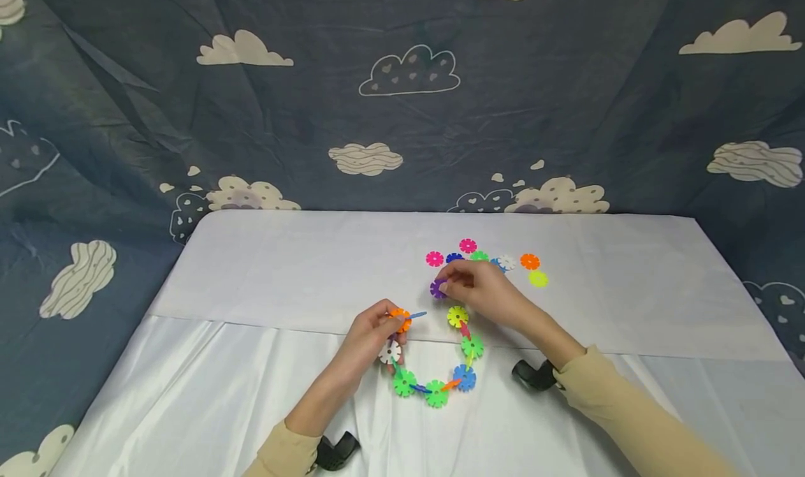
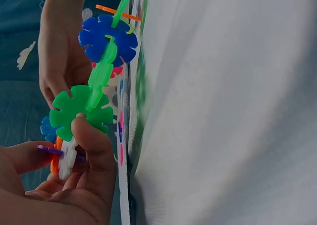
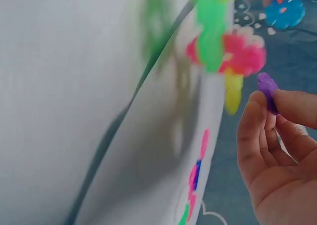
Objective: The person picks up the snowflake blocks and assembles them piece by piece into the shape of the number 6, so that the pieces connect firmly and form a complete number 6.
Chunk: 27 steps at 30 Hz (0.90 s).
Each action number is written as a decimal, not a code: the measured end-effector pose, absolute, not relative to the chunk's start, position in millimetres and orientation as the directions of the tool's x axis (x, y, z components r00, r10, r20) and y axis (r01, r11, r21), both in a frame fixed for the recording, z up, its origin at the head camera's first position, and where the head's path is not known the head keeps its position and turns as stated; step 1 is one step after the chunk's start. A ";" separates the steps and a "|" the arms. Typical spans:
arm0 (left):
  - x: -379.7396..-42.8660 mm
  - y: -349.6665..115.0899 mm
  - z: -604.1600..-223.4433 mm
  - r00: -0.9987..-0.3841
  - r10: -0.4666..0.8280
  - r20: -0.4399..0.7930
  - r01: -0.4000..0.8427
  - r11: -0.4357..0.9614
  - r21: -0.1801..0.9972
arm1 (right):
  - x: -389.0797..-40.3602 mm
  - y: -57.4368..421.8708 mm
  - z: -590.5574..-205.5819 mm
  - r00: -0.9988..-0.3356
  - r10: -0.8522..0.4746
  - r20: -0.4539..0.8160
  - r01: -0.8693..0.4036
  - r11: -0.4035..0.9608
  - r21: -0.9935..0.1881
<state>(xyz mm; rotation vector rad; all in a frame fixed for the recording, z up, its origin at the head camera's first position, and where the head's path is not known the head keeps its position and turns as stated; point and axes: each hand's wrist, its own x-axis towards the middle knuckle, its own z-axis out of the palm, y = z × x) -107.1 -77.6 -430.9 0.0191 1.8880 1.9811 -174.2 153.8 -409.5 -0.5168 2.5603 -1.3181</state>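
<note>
A curved chain of notched plastic discs hangs from my left hand (image 1: 371, 330), which grips it near its orange disc (image 1: 400, 319). Beyond that, a blue disc (image 1: 418, 316) forms this end of the chain, seen edge-on. Below the fingers come a white disc (image 1: 390, 352) and a green disc (image 1: 405, 383). The chain loops round to a yellow disc (image 1: 458, 316) at its other end. Between thumb and fingertips, my right hand (image 1: 487, 294) pinches a loose purple disc (image 3: 267, 88), held apart from the chain above its yellow end.
Behind the right hand, several loose discs lie on the white-covered table (image 1: 251, 267), among them a pink one (image 1: 468, 246), an orange one (image 1: 530, 261) and a yellow one (image 1: 538, 279). A dark cloud-print cloth (image 1: 402, 128) hangs at the back.
</note>
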 end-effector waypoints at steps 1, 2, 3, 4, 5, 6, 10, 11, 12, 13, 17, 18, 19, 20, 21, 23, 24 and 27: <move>-106.9 -77.4 -430.8 -0.919 0.296 -0.261 -0.276 -0.009 0.961 | -170.6 153.8 -407.6 -0.913 -0.407 -0.034 -0.194 0.504 -0.841; -106.7 -77.1 -430.6 -0.921 0.293 -0.257 -0.271 -0.007 0.963 | -166.9 153.8 -406.1 -0.912 -0.409 -0.039 -0.176 0.474 -0.863; -106.6 -77.0 -430.4 -0.923 0.288 -0.253 -0.266 -0.004 0.964 | -163.2 153.9 -405.0 -0.912 -0.409 -0.042 -0.161 0.449 -0.879; -106.5 -76.8 -430.2 -0.926 0.284 -0.248 -0.258 -0.001 0.966 | -159.5 153.6 -403.7 -0.911 -0.409 -0.050 -0.141 0.423 -0.895; -106.5 -76.7 -430.0 -0.929 0.280 -0.242 -0.251 0.002 0.968 | -155.9 153.4 -402.8 -0.911 -0.409 -0.056 -0.125 0.403 -0.907; -106.4 -76.8 -429.9 -0.931 0.277 -0.238 -0.247 0.004 0.969 | -152.6 153.4 -402.4 -0.910 -0.410 -0.058 -0.117 0.389 -0.914; -105.8 -77.7 -429.2 -0.929 0.288 -0.231 -0.240 0.005 0.971 | -141.5 152.2 -402.6 -0.917 -0.394 -0.065 -0.095 0.373 -0.923; -105.5 -78.0 -429.0 -0.927 0.298 -0.229 -0.240 0.002 0.971 | -139.4 151.9 -403.2 -0.917 -0.394 -0.062 -0.098 0.373 -0.922; -104.9 -78.2 -428.5 -0.924 0.307 -0.228 -0.239 0.000 0.971 | -137.5 151.4 -403.6 -0.916 -0.396 -0.057 -0.105 0.374 -0.921; -104.7 -78.3 -428.3 -0.922 0.315 -0.224 -0.237 -0.003 0.972 | -136.0 150.8 -404.2 -0.916 -0.397 -0.054 -0.107 0.372 -0.922; -103.6 -77.7 -427.3 -0.918 0.339 -0.208 -0.221 -0.001 0.975 | -131.5 147.8 -406.1 -0.913 -0.407 -0.027 -0.128 0.349 -0.928; -103.2 -77.5 -427.1 -0.917 0.342 -0.204 -0.216 0.002 0.976 | -130.5 146.8 -406.5 -0.913 -0.407 -0.020 -0.133 0.345 -0.929; -103.0 -77.1 -427.1 -0.918 0.344 -0.196 -0.207 0.006 0.978 | -129.5 145.8 -406.8 -0.915 -0.404 -0.014 -0.136 0.340 -0.930; -102.7 -76.7 -427.1 -0.918 0.347 -0.189 -0.199 0.009 0.980 | -128.1 144.9 -406.6 -0.917 -0.399 -0.011 -0.136 0.338 -0.931; -102.4 -76.4 -427.0 -0.918 0.351 -0.184 -0.192 0.011 0.981 | -126.8 143.8 -406.4 -0.919 -0.394 -0.007 -0.137 0.335 -0.932; -102.0 -75.8 -427.3 -0.920 0.354 -0.170 -0.176 0.016 0.984 | -124.2 141.6 -406.3 -0.923 -0.385 0.005 -0.146 0.338 -0.930; -101.8 -75.7 -427.1 -0.920 0.356 -0.167 -0.174 0.013 0.985 | -122.8 140.4 -405.8 -0.926 -0.378 0.013 -0.154 0.345 -0.926; -101.7 -75.8 -426.7 -0.923 0.353 -0.156 -0.156 0.029 0.987 | -118.2 135.6 -405.4 -0.930 -0.366 0.040 -0.181 0.359 -0.916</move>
